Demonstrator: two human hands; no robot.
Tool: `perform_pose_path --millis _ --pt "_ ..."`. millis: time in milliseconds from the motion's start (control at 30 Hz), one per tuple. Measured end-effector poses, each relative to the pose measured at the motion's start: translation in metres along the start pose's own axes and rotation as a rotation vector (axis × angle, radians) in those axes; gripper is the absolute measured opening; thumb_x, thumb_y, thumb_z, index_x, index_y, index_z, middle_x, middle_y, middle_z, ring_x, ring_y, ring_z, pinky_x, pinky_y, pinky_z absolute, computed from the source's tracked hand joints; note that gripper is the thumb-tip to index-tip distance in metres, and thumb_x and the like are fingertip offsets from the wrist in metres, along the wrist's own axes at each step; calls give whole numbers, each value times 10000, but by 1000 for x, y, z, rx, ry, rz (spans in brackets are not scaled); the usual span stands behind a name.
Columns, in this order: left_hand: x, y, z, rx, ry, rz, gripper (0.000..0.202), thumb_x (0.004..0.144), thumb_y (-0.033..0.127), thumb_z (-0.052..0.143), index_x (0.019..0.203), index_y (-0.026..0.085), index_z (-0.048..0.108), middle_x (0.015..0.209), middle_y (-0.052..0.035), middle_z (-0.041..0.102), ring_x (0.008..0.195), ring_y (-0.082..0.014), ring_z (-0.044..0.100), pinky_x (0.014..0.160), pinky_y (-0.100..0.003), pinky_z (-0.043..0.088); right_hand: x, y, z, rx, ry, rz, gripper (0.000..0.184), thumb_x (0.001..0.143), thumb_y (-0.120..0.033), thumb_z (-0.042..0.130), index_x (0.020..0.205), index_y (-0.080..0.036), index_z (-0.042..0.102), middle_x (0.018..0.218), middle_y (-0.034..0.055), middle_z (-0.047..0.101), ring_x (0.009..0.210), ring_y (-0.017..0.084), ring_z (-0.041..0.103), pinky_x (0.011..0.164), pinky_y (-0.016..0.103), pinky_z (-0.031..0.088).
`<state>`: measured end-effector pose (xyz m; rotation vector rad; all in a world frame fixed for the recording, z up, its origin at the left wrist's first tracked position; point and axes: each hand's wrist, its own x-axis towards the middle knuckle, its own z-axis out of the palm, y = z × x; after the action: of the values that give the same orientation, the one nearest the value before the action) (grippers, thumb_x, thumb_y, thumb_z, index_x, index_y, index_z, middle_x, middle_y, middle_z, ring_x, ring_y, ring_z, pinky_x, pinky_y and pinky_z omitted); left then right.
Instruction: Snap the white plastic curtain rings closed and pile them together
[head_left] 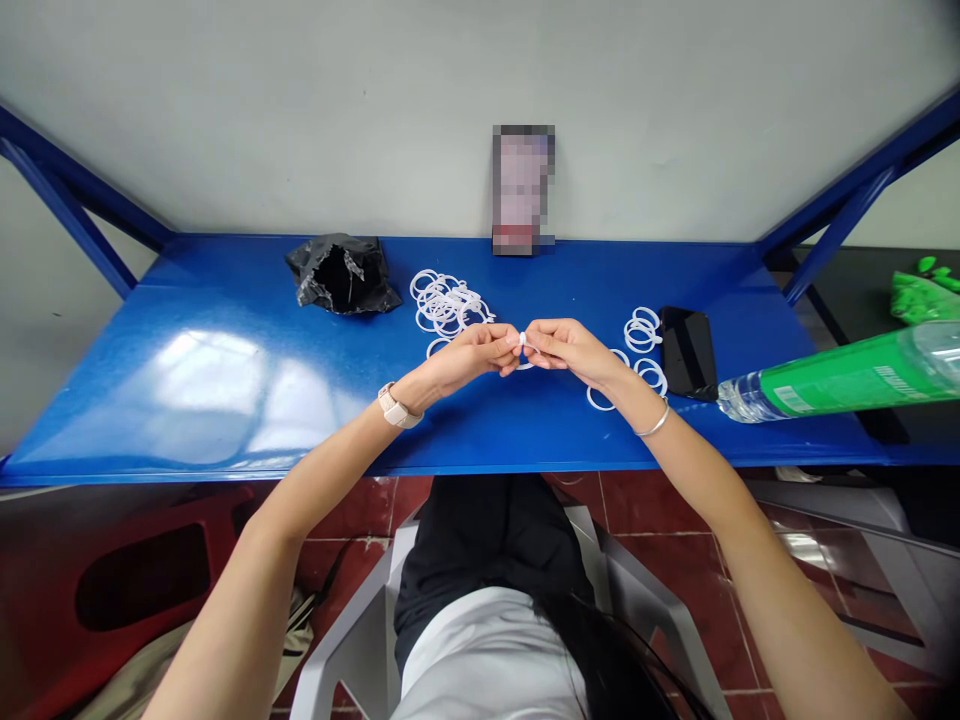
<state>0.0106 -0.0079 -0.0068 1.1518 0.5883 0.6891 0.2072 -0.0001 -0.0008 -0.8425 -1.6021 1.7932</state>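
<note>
My left hand (pixel 478 354) and my right hand (pixel 571 347) meet fingertip to fingertip above the blue surface. Between them they pinch a white plastic ring (pixel 523 339), mostly hidden by the fingers. Just behind my left hand lies a heap of similar white rings (pixel 444 303), looped over one another. To the right of my right hand are several more white rings (pixel 642 330), some partly covered by that hand and wrist.
A crumpled black plastic bag (pixel 341 275) gapes at the back left. A blurred-out phone-like screen (pixel 523 190) leans on the wall. On the right lie a dark phone (pixel 688 352) and a green-labelled bottle (pixel 847 372). Blue braces (pixel 840 235) flank the shelf.
</note>
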Motion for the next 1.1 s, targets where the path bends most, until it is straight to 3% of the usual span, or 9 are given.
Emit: perform_pose_path --millis 167,400,967,1100 --pt "-1 1 6 -96 -25 41 447 826 520 740 675 156 529 598 44 370 557 -77 349 571 -261 298 2 5 8 150 4 -38 503 785 -592 749 664 -175 495 575 -82 376 521 47 269 499 215 213" --pt "-3 2 14 -104 -15 60 533 773 584 760 625 178 448 583 47 340 550 -81 296 573 -280 270 -1 7 15 230 41 -49 494 781 -593 751 669 -183 499 622 -63 405 572 70 324 554 230 309" --pt "-2 -1 16 -71 -31 78 570 765 634 732 596 185 425 566 45 326 533 -84 308 567 -291 293 0 11 16 204 55 -69 553 745 -663 735 627 -199 457 583 -59 365 562 85 319 558 240 318" --pt "-4 1 15 -42 25 87 599 723 671 739 601 198 392 561 38 327 539 -97 315 571 -296 331 -2 4 20 198 94 -61 631 679 -732 734 599 -223 370 573 -58 318 567 104 287 563 262 341"
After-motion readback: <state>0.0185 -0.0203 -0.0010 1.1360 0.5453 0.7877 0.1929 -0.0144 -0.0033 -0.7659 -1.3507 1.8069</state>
